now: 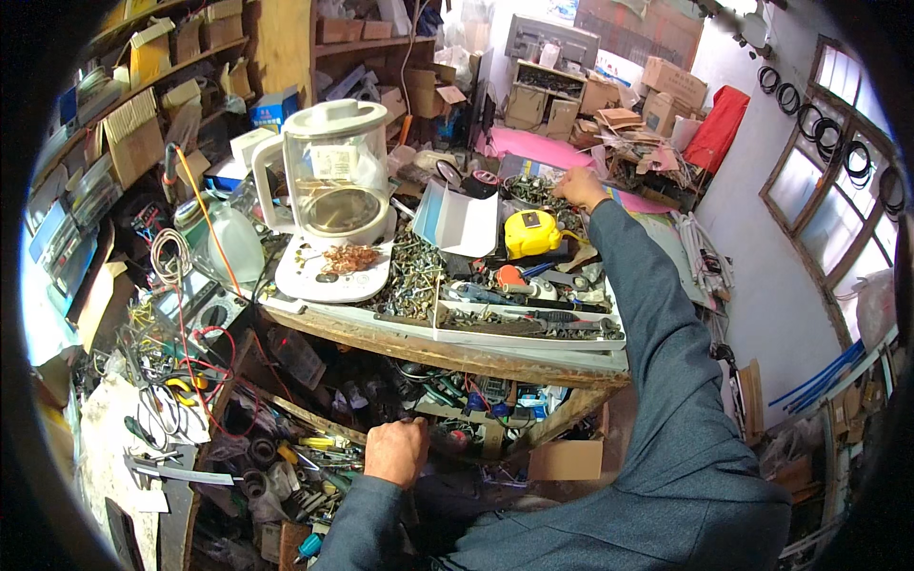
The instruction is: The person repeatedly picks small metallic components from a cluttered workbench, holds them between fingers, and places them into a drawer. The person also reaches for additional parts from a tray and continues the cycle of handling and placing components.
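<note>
My right hand reaches across the bench to its far right part. Its fingers curl downward beside a round container of small screws, and their tips are hidden. Low in front of the bench, my left hand is closed in a fist close to an open drawer of tools. What it holds, if anything, does not show. Nearest my right arm lie a yellow tape measure and a tray with screwdrivers and loose screws. A folded white card stands beside the tape measure.
A glass kettle stands on a white base with a copper-coloured tangle on it. Cables and pliers crowd the left side. Loaded shelves rise at the left; a windowed wall borders the right.
</note>
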### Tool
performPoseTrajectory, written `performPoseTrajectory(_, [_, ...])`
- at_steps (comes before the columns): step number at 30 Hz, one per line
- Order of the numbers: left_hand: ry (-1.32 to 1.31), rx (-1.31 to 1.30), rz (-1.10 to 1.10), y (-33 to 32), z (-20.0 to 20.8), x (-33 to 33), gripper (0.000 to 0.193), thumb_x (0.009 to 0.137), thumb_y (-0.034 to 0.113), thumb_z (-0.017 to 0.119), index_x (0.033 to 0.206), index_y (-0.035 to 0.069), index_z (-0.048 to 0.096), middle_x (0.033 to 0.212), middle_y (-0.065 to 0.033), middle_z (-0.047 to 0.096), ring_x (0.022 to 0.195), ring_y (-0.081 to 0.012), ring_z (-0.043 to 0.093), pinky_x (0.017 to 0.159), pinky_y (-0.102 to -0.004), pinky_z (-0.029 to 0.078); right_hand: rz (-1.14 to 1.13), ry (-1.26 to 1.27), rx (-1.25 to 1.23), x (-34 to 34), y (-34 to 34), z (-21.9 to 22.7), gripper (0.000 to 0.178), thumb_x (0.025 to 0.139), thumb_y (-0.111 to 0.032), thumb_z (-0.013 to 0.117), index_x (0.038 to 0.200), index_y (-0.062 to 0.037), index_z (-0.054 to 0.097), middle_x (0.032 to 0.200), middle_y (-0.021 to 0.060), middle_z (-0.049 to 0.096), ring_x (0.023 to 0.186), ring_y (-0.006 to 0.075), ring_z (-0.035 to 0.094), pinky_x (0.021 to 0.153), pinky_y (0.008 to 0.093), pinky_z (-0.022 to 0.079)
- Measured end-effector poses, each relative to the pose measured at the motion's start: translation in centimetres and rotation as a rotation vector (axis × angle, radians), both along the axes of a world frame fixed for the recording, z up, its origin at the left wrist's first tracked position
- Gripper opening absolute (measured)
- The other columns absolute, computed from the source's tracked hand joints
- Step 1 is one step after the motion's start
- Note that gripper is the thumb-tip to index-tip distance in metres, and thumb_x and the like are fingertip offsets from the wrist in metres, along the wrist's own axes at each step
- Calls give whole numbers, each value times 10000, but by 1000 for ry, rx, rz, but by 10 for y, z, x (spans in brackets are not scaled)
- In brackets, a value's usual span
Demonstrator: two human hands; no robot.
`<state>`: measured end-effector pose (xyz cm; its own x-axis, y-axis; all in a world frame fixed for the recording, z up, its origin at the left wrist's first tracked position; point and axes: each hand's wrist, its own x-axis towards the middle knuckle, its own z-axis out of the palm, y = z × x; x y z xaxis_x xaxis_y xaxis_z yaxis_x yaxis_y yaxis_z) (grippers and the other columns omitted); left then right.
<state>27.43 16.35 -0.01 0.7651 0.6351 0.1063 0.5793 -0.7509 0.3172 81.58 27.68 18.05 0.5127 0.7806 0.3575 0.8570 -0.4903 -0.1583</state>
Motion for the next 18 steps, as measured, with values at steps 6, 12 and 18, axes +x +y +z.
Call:
performPoseTrajectory(6, [29, -12, -1, 0, 2, 1, 236, 949, 292, 605, 902, 78, 695, 803, -172, 716, 721, -394, 703, 641, -505, 553, 136, 195, 78, 22, -2, -8, 203, 739, -196, 800, 918, -106, 828, 927, 134, 783, 888, 262, 745, 830, 370, 576])
performPoseTrajectory(12, [-15, 31, -7, -2, 6, -2, 189, 937, 197, 557, 859, 70, 673, 753, -183, 707, 693, -383, 709, 622, -496, 552, 172, 234, 44, 6, -3, -3, 203, 714, -80, 815, 915, -47, 816, 884, 101, 788, 832, 194, 734, 799, 336, 570])
performPoseTrajectory(18, [-41, 38, -20, -1, 2, -1, 212, 945, 200, 555, 830, 74, 679, 716, -181, 698, 676, -375, 707, 617, -495, 548, 206, 507, 159, 10, -11, 5, 139, 740, -62, 791, 864, 1, 785, 784, 96, 752, 687, 185, 697, 605, 338, 542])
